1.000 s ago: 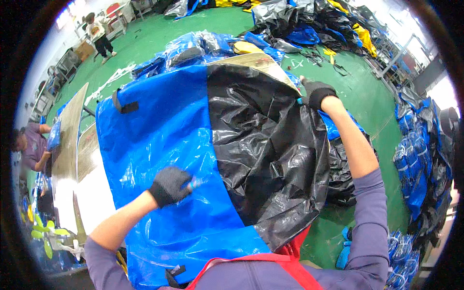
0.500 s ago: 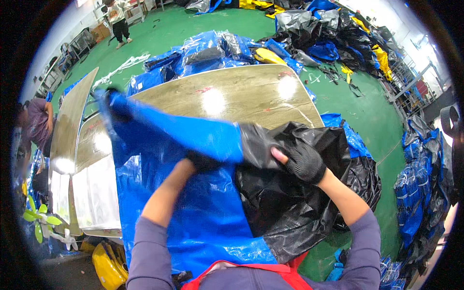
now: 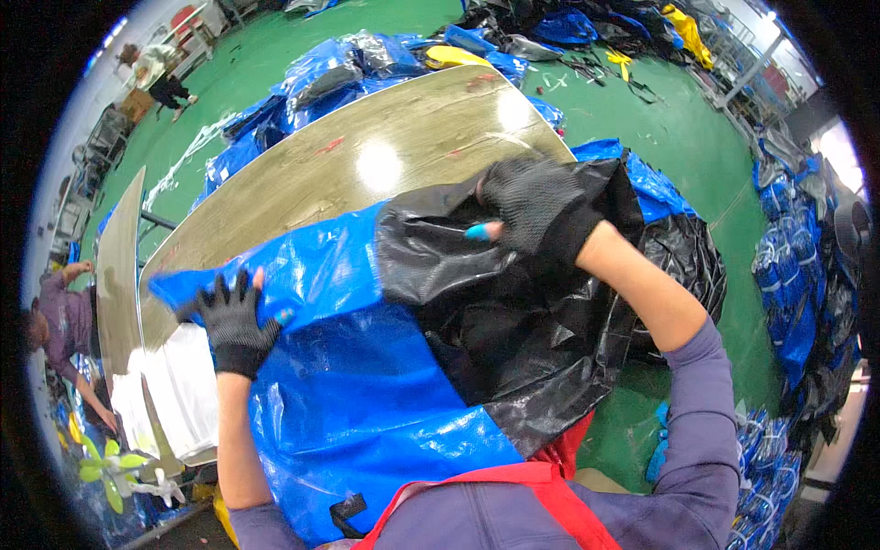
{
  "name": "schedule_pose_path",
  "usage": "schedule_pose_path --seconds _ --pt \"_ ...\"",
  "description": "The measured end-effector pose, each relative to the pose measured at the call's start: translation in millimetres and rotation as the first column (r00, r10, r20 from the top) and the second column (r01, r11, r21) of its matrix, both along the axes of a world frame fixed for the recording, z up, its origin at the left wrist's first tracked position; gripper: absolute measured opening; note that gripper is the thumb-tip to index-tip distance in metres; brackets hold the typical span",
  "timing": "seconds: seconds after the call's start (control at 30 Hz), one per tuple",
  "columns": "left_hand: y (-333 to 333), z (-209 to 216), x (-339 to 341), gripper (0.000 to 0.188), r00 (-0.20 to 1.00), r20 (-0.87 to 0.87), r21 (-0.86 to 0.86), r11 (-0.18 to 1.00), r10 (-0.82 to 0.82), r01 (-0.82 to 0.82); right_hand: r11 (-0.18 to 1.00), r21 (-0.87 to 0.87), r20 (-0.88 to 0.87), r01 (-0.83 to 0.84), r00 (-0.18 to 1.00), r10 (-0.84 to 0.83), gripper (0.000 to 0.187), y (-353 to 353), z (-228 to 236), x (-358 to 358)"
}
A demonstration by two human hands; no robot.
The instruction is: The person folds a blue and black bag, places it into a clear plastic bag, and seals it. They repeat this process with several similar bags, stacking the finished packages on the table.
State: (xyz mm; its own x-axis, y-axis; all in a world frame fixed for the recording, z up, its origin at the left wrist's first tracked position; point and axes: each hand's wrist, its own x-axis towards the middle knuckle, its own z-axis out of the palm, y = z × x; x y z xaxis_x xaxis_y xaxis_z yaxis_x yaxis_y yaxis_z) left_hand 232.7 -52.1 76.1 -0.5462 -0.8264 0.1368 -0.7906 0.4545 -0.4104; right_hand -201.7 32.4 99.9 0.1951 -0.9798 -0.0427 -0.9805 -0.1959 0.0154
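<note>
A large sheet-plastic piece, blue (image 3: 339,376) on the left and black (image 3: 513,330) on the right, spreads over the table edge toward my body. Its upper edge lies folded over in a band. My left hand (image 3: 240,325), in a black knit glove, rests with fingers spread on the blue fold near its left end. Over the black part, near the table's right end, is my right hand (image 3: 539,203), gloved too. Its thumb points left with a blue-wrapped tip; the other fingers are blurred and partly hidden, so their grip does not show.
The wood-patterned tabletop (image 3: 367,156) extends behind the sheet. Bagged blue bundles (image 3: 321,78) lie beyond it on the green floor (image 3: 669,101). Tied blue and black stacks (image 3: 788,275) line the right. One person (image 3: 69,316) bends at the left; another (image 3: 158,75) stands farther back.
My left hand has moved left, out from under the raised blue flap, which now lies flatter. My right hand has shifted up and left over the black part. The view has turned slightly.
</note>
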Motion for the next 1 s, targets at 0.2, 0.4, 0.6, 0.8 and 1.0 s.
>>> schedule_pose_path --seconds 0.2,0.4,0.6,0.8,1.0 --pt "7 -81 61 0.082 0.954 -0.042 0.377 0.889 0.297 -0.26 0.925 -0.167 -0.17 0.343 0.914 -0.369 0.082 32 -105 -80" --pt "2 -31 -130 0.059 0.603 -0.648 0.045 0.767 -0.465 0.64 0.915 -0.082 -0.176 0.396 0.898 -0.404 0.078 25 -87 -60" --pt "24 -79 -204 0.062 0.751 -0.352 0.35 0.666 -0.559 0.659 0.979 0.129 0.475 -0.155 0.877 0.076 0.067 168 8 -16" --pt "75 -71 -228 0.08 0.509 -0.539 0.24 0.457 -0.671 0.857 0.988 -0.107 0.214 -0.115 0.967 0.136 0.022 204 -21 23" --pt "77 -103 -195 0.061 0.634 -0.485 0.371 0.515 -0.602 0.773 0.974 0.227 0.278 0.019 0.957 -0.083 0.048 59 -32 1"
